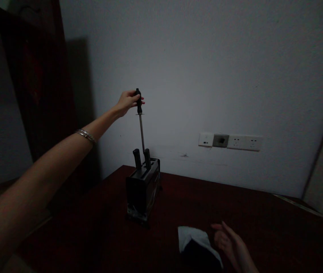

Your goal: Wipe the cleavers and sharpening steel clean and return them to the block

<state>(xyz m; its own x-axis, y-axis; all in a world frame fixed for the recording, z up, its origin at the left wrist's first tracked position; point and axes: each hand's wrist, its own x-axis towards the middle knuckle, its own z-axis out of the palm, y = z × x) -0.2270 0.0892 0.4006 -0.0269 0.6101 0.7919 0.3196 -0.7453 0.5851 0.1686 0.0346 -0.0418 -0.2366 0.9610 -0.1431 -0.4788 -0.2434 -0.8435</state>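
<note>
Left hand (128, 101): grips sharpening steel (141, 123) | knife block (136, 187): pale marks (unreadable)

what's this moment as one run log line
left hand: holds slim black-handled metal rod | rod: tip hidden at rectangular black knife block | right hand: beside pale cloth-like item

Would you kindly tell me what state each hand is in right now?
Left hand: closed, holding the metal rod by its black handle.
Right hand: partly open, fingers loosely curled, holding nothing visible.
</note>
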